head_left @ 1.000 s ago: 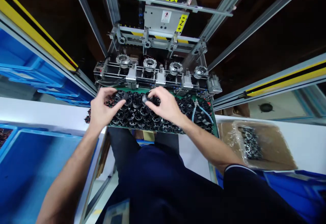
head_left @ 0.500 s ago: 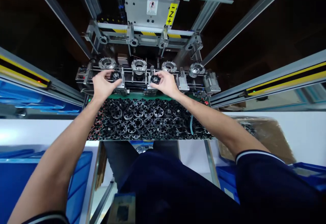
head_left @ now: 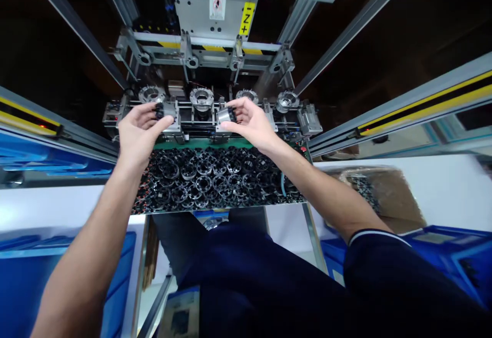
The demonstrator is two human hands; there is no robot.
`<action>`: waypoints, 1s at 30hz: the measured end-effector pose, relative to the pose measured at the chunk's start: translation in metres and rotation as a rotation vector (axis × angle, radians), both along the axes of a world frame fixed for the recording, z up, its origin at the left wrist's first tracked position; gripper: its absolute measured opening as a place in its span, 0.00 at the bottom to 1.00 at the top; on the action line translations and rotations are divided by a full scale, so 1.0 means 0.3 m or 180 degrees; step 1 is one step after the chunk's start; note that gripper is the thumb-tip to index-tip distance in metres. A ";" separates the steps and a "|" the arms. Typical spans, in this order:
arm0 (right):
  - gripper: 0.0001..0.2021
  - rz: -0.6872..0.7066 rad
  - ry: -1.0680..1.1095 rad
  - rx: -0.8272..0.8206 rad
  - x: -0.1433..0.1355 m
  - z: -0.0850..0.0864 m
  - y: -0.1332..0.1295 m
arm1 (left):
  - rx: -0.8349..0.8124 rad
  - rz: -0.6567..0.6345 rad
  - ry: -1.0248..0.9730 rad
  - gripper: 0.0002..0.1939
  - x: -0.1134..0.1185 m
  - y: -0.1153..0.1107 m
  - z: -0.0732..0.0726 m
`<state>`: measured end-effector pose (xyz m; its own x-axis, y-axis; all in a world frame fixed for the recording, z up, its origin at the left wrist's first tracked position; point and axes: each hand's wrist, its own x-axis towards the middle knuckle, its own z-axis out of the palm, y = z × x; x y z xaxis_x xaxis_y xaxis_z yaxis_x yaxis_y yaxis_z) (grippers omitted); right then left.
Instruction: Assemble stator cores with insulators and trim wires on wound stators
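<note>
head view, looking down at a person's two bare hands at a metal machine. the left hand [head_left: 139,129] is part-curled, thumb & fingers closed round a black-and-silver ring part [head_left: 167,111]. the right hand [head_left: 250,122] is curled likewise, gripping a second ring part [head_left: 226,116] btwn thumb & fingers. both pts are tipped on their sides, silver ends facing each other, black toothed ends twd the palms. they're held apart, just beyond the far edge of a green surface [head_left: 200,144], in front of the machine's silver blocks; can't tell if they touch these.

the green surface is packed w/ a pile of black rings [head_left: 215,179], running from its near edge almost to the far edge, where a bare green strip shows. at its left end some reddish bits are mixed in. nr its right end, beside the right forearm, is a light-blue handle [head_left: 283,184]; a red button [head_left: 303,149] sits by the far right corner.

past the far edge is a row of 4 round metal fixtures [head_left: 202,97]; behind them, a metal plate [head_left: 196,18] w/ a yellow "z" label [head_left: 246,18].

to the right, a cardboard box [head_left: 407,199] w/ clear plastic & small dark pts is on a white table [head_left: 449,182], nr its left edge. blue bins [head_left: 31,292] are at lower left, more at lower right.
</note>
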<state>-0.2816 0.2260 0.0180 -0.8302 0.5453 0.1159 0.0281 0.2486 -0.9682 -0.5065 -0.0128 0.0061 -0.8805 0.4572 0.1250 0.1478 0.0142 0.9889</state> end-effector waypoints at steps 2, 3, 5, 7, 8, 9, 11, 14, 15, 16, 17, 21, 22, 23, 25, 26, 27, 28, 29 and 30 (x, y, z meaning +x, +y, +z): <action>0.35 0.0204 0.0253 -0.0810 0.086 0.084 -0.080 | 0.0628 -0.0237 -0.0636 0.37 0.108 -0.038 0.065; 0.34 0.0317 0.0285 -0.1041 0.129 0.128 -0.119 | 0.0791 -0.0413 -0.0861 0.37 0.163 -0.062 0.100; 0.33 0.0544 0.0279 -0.1173 0.206 0.212 -0.185 | 0.0886 -0.0738 -0.1122 0.36 0.264 -0.113 0.168; 0.33 0.0725 0.0301 -0.1125 0.268 0.280 -0.232 | 0.0857 -0.0953 -0.1240 0.34 0.345 -0.161 0.226; 0.32 0.0781 0.0329 -0.1116 0.293 0.306 -0.248 | 0.0839 -0.1005 -0.1268 0.31 0.377 -0.181 0.250; 0.32 0.0814 0.0349 -0.1142 0.316 0.326 -0.262 | 0.0831 -0.1035 -0.1280 0.27 0.405 -0.199 0.271; 0.33 0.0842 0.0333 -0.1284 0.355 0.352 -0.283 | 0.0819 -0.1102 -0.1324 0.25 0.447 -0.225 0.302; 0.35 0.0910 0.0250 -0.1518 0.398 0.366 -0.308 | 0.0828 -0.1274 -0.1395 0.26 0.491 -0.246 0.336; 0.35 0.0987 0.0227 -0.1578 0.408 0.368 -0.315 | 0.0808 -0.1342 -0.1427 0.28 0.502 -0.250 0.345; 0.34 0.1076 0.0196 -0.1629 0.416 0.370 -0.321 | 0.0751 -0.1416 -0.1460 0.30 0.514 -0.253 0.353; 0.33 0.1161 0.0157 -0.1677 0.422 0.373 -0.325 | 0.0685 -0.1500 -0.1489 0.33 0.526 -0.256 0.361; 0.31 0.1166 0.0050 -0.1786 0.441 0.386 -0.337 | 0.0561 -0.1895 -0.1740 0.33 0.575 -0.258 0.380; 0.31 0.1121 0.0052 -0.1760 0.446 0.389 -0.340 | 0.0562 -0.1961 -0.1784 0.32 0.586 -0.255 0.383; 0.31 0.1078 0.0042 -0.1724 0.450 0.391 -0.344 | 0.0521 -0.1991 -0.1797 0.33 0.597 -0.252 0.385; 0.31 0.0994 0.0011 -0.1646 0.460 0.394 -0.351 | 0.0367 -0.1975 -0.1745 0.34 0.612 -0.244 0.387; 0.32 0.0960 0.0009 -0.1619 0.463 0.394 -0.355 | 0.0298 -0.1941 -0.1718 0.35 0.616 -0.240 0.387; 0.33 0.0935 0.0013 -0.1604 0.465 0.393 -0.359 | 0.0241 -0.1902 -0.1699 0.36 0.618 -0.236 0.387; 0.34 0.0918 0.0021 -0.1595 0.467 0.392 -0.362 | 0.0193 -0.1869 -0.1680 0.37 0.617 -0.234 0.387; 0.35 0.0916 0.0035 -0.1594 0.467 0.390 -0.365 | 0.0163 -0.1836 -0.1649 0.37 0.615 -0.234 0.386; 0.35 0.0917 0.0049 -0.1605 0.467 0.389 -0.366 | 0.0131 -0.1818 -0.1599 0.37 0.612 -0.236 0.386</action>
